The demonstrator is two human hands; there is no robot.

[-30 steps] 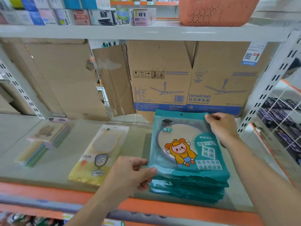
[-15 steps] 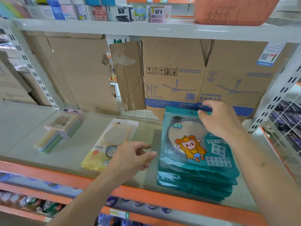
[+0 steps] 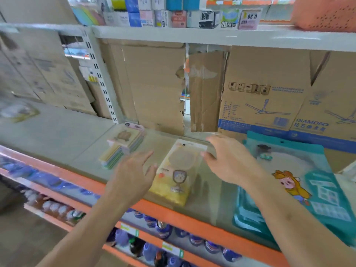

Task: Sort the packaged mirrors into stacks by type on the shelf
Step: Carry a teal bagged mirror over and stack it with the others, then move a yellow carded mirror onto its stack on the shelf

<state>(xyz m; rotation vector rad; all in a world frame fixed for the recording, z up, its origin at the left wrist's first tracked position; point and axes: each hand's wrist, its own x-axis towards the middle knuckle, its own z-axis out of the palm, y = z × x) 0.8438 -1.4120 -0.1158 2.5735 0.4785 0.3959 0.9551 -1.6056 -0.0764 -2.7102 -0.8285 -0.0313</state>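
While motion blur smears much of the view, the layout reads clearly enough: grey shelf (image 3: 57,132) with an orange front edge, backed by cardboard boxes (image 3: 260,97) printed with ceiling fans

- Teal stack (image 3: 317,193): large packaged mirrors with a cartoon figure, piled flat at the right end of the shelf, near edge at the front lip
- Right hand (image 3: 231,160): palm down, fingers spread and straight, nothing held; sits between the teal stack and the yellow packet, fingertips at the packet's upper right corner. Contact cannot be told through the blur
- Left hand (image 3: 133,176): fingers spread and relaxed, nothing held; just beside the yellow packet's left edge, above the shelf front
- Yellow packet (image 3: 179,170): single packaged mirror, lying flat mid-shelf between the two hands, hang-hole end toward the back, lower end near the front edge
- Pastel stack (image 3: 123,149): smaller packets in pink, yellow and green, fanned slightly, left of the yellow packet and apart from it, towards the upright post
- Bottles (image 3: 159,228): row on the level below, blurred
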